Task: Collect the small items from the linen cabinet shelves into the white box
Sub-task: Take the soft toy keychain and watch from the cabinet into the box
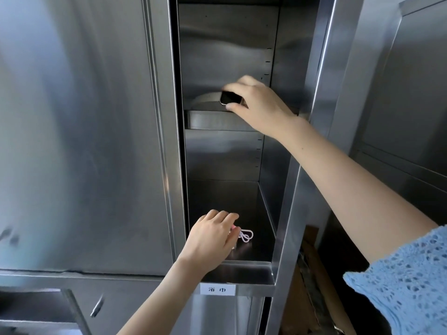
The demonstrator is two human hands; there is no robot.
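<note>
My right hand [258,105] has its grip pinched around a small dark box-like item [229,97], thumb under its near edge and fingers over the top, right at the lip of the upper shelf [212,120]. I hold it by one end only, so most of it juts out past my fingertips toward the left; if I pull back fast it may pivot out of the pinch and drop past the shelf edge just below my thumb.

My left hand [212,235] is curled over a small pink item [233,227] on the lower shelf [256,252]. The fingers are closed down on it, though I cannot tell whether I truly hold it or only cover it. Its pale looped cord [246,235] trails free to the right of my knuckles, lying on the shelf floor. That loop could snag on the shelf's front lip below my wrist as I draw out, and tug the item loose.

The white box is nowhere in view, which I judge the bigger risk: both hands are loaded, and I must carry two weak holds to a place I cannot see from here. The steel is slick, so anything dropped may slide deep behind my grip.
</note>
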